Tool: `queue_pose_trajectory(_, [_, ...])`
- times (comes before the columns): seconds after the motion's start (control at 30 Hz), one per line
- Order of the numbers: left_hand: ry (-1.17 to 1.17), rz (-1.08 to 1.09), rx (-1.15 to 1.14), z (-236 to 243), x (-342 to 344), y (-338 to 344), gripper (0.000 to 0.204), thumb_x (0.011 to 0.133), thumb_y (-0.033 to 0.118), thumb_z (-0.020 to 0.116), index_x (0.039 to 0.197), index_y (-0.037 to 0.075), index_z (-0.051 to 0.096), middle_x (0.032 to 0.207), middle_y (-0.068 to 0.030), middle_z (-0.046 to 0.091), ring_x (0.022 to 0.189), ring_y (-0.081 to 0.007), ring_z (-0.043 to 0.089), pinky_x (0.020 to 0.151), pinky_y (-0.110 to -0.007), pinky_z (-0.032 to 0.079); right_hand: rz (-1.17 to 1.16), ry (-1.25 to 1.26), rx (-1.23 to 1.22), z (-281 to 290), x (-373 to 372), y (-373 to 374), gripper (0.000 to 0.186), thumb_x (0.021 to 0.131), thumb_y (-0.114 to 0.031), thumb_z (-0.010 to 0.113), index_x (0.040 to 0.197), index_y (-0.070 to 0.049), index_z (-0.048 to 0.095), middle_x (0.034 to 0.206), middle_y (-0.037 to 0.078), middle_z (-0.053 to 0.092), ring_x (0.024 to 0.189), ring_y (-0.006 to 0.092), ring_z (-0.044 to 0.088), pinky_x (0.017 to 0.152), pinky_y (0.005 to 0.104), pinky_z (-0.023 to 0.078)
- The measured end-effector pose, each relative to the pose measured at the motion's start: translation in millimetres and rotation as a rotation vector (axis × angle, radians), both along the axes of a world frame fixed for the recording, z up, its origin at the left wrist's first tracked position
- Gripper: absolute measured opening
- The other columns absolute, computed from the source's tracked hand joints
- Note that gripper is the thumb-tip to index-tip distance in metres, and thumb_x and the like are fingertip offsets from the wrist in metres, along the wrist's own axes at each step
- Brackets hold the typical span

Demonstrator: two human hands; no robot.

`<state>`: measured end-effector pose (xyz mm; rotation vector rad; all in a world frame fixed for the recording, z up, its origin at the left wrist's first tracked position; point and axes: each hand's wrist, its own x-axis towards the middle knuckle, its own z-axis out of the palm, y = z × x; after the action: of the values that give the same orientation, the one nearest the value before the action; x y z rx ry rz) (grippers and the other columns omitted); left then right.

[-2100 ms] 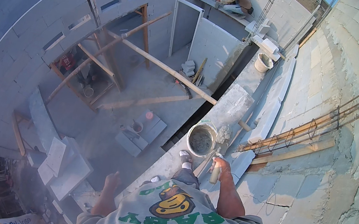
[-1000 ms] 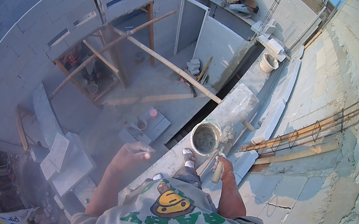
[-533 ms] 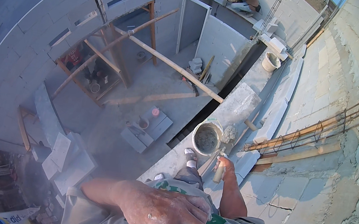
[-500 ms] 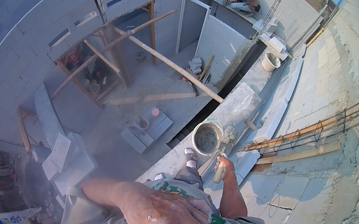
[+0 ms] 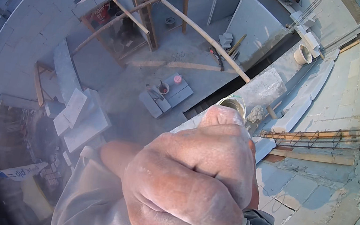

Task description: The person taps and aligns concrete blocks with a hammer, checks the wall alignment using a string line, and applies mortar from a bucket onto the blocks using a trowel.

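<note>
My left hand [image 5: 192, 181], dusted with pale powder, is raised large in front of my chest. Its fingers are curled tightly, and I cannot make out what, if anything, they hold; grey cloth shows beside the thumb tip. Behind it, most of my right hand [image 5: 252, 147] is hidden, with only a sliver of skin and part of the forearm showing. Whatever that hand has in it is out of sight. Just beyond the left knuckles stands a mortar bucket [image 5: 241, 102], partly covered. A lump of mortar [image 5: 256, 114] lies to its right.
A second bucket [image 5: 303, 55] stands farther along the wall top [image 5: 267, 86]. Rebar [image 5: 327, 143] and a plank [image 5: 315, 157] jut from the block wall at right. Far below left, the floor holds stacked blocks [image 5: 178, 95]; a bamboo pole [image 5: 202, 37] spans the drop. Someone works at the top.
My left hand has risen towards the camera and curled closed, now covering my right hand, which held a tool by its handle before. The view has tilted, shifting the scene rightward.
</note>
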<state>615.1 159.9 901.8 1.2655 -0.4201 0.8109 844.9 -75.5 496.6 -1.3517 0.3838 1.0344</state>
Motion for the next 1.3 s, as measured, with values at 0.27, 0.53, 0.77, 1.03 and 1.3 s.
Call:
queue_pose_trajectory(0.27, [-0.405,-0.183,-0.017,-4.9,18.1,10.8,0.015,0.071,0.007,0.063,0.061,0.01,0.052,0.064,-0.0015,0.041,0.056,-0.0151,0.038,0.064,-0.035,0.024,-0.05,0.083,0.062,-40.9,18.2,-5.8,0.019,0.072,-0.025,0.065,0.075,-0.011,0.053,0.061,0.003,0.05,0.05,0.0187,0.052,0.048,0.0329,0.046])
queue_pose_trajectory(0.53, [-0.135,0.283,0.405,-31.3,-3.4,38.0,0.016,0.073,0.029,0.075,0.074,0.015,0.068,0.071,0.0023,0.056,0.065,-0.0138,0.054,0.082,-0.035,0.028,-0.071,-0.106,-0.016,-1.0,10.6,4.5,0.024,0.07,-0.024,0.067,0.084,-0.006,0.059,0.067,0.006,0.054,0.05,0.0215,0.053,0.048,0.0361,0.048])
queue_pose_trajectory(0.77, [1.059,0.552,0.109,-184.2,-22.8,75.6,0.028,0.08,0.027,0.068,0.093,0.003,0.065,0.081,-0.011,0.064,0.08,-0.019,0.06,0.076,-0.032,0.045,-0.177,-0.037,-0.035,-5.9,6.9,-0.6,0.023,0.069,-0.022,0.068,0.083,-0.006,0.06,0.068,0.008,0.055,0.051,0.024,0.055,0.046,0.0388,0.048])
queue_pose_trajectory(1.03, [1.536,0.793,0.189,-463.8,-156.4,103.7,0.022,0.08,0.022,0.066,0.082,0.0,0.065,0.065,-0.0028,0.06,0.059,-0.0129,0.056,0.058,-0.028,0.045,-0.165,-0.049,-0.065,5.4,4.9,1.0,0.024,0.07,-0.024,0.069,0.081,-0.005,0.057,0.063,0.006,0.052,0.048,0.0223,0.052,0.047,0.0383,0.047])
queue_pose_trajectory(1.3, [1.846,0.62,-0.134,-525.6,-215.7,101.3,0.026,0.074,0.027,0.057,0.071,0.005,0.07,0.077,-0.0138,0.068,0.078,-0.031,0.064,0.071,-0.041,0.048,-0.184,-0.061,-0.017,7.2,6.6,-1.3,0.023,0.07,-0.023,0.069,0.077,-0.007,0.055,0.062,0.005,0.051,0.047,0.0213,0.05,0.046,0.0364,0.046])
